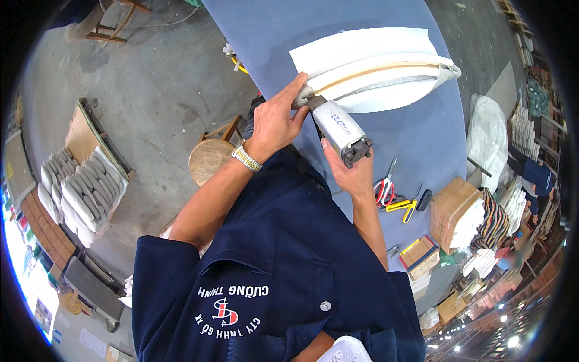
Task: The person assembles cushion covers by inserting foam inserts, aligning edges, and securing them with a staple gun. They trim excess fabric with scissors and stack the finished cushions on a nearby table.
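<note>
- a worker's left hand steadies the left end of a curved piece, its forefinger stretched along the upper side and its thumb bent in below, the end pinched between them.
- the right hand is closed around a silver power tool; the thumb shows along its side, while most of the fingers are hidden behind the body.
- the tool's dark nose points at the pinched end, close by the left thumb; whether it touches the piece is too small to tell.
- the curved piece, wrapped in white cloth with a strip of bare wood along its arc, lies across the far part of a blue-grey surface, on a white fabric sheet that spreads out beyond and in front of it.
- a metal watch circles the left wrist, below the sleeve of a dark blue shirt.
- to the right of the right hand, scissors with red and white handles lie near yellow cutters and a small black object.
- farther right, a cardboard box stands beside a striped cloth.
- left of the surface, a round wooden stool stands on the concrete floor, well apart from stacks of pale padded pieces.
- another person in dark blue appears at far right.
</note>
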`<state>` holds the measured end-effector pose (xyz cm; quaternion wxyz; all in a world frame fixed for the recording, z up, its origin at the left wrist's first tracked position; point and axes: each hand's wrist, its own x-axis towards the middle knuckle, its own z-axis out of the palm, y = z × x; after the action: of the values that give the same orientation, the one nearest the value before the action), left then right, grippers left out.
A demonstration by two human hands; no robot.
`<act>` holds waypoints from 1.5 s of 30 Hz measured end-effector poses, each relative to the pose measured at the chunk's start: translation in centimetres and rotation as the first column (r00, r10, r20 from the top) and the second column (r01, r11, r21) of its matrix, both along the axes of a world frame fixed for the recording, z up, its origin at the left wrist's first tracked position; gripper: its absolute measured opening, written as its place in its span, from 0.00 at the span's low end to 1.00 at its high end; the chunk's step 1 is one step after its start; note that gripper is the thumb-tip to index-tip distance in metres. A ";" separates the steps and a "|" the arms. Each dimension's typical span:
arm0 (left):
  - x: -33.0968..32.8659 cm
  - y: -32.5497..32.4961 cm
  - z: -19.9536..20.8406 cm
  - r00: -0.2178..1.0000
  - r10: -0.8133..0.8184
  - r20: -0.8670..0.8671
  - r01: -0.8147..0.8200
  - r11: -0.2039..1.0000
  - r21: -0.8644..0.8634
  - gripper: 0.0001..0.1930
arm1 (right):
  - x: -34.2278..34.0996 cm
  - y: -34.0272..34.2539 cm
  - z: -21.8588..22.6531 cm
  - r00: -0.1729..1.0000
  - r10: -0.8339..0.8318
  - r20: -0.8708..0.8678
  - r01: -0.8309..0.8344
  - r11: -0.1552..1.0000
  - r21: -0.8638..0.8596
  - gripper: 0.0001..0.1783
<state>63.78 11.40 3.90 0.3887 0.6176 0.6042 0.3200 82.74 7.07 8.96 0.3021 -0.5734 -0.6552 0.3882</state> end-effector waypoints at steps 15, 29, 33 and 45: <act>0.1 -0.8 -0.7 0.998 -0.057 -0.022 0.060 0.978 0.198 0.38 | 0.1 -0.6 0.0 0.999 0.035 -0.039 -0.039 0.992 -0.116 0.26; 0.4 -1.3 0.0 0.996 -0.074 -0.043 0.074 0.997 0.010 0.38 | 1.3 -5.6 -0.3 0.946 -0.298 -0.124 0.253 0.924 -0.288 0.20; 0.7 -2.3 -1.7 0.993 0.015 0.119 -0.008 0.999 -0.053 0.44 | 5.4 -9.2 -1.6 0.900 -0.427 0.087 0.432 0.846 -0.312 0.21; 2.0 -3.9 -4.6 0.957 -0.280 -0.074 0.288 0.941 0.177 0.46 | 8.3 -3.1 -5.9 0.662 -0.702 -0.261 0.660 0.712 -0.241 0.37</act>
<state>65.76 7.48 -0.73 0.3570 0.7392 0.4853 0.3009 91.05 3.98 3.09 0.4951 -0.7199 -0.3057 0.3783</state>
